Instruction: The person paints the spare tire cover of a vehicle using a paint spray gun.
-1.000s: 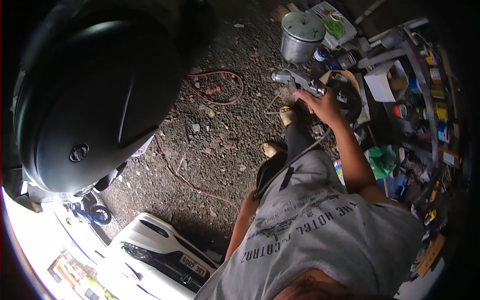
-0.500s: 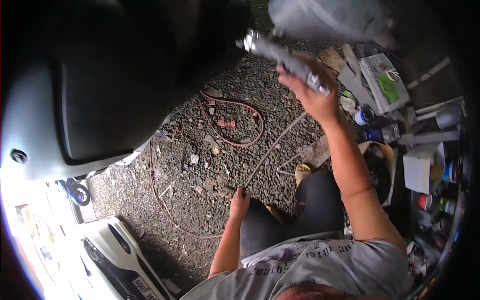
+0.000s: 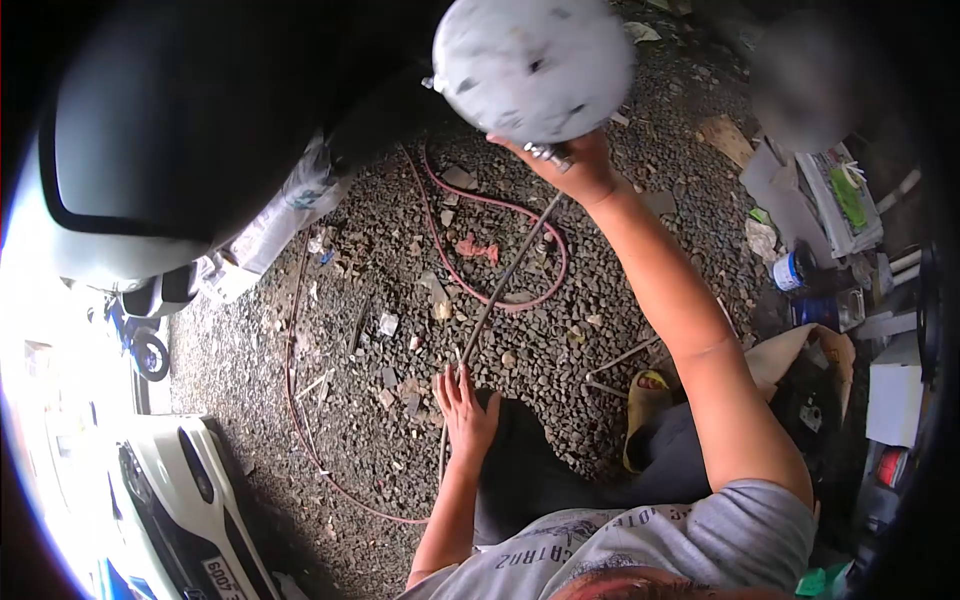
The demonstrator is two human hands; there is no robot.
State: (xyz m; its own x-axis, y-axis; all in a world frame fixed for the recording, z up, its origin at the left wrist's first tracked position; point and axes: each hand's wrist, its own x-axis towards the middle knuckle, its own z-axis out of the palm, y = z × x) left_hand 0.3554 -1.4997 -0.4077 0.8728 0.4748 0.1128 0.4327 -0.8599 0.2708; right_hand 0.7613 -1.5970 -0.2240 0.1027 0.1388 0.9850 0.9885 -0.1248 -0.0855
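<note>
My right hand (image 3: 575, 170) is wrapped round a spray gun (image 3: 548, 155). The gun's round white paint-spotted cup (image 3: 535, 75) faces me and hides most of its body. To its left is the edge of a large dark vehicle panel (image 3: 190, 150), apart from the gun. A thin grey air hose (image 3: 515, 265) runs from under my right hand down to my left hand (image 3: 468, 420). My left fingers are stretched out and apart, with the hose lying against the fingertips.
A pinkish-red hose (image 3: 562, 270) loops over the gravel (image 3: 540, 350). On the right lie a blue-labelled can (image 3: 787, 271), a tray with something green (image 3: 848, 195) and a white box (image 3: 893, 405). A white car (image 3: 195, 500) stands at lower left. A blurred grey round shape hangs upper right.
My right hand has moved left and up, and the spray gun has turned so its cup faces me. My left hand has opened from its grip on the hose.
</note>
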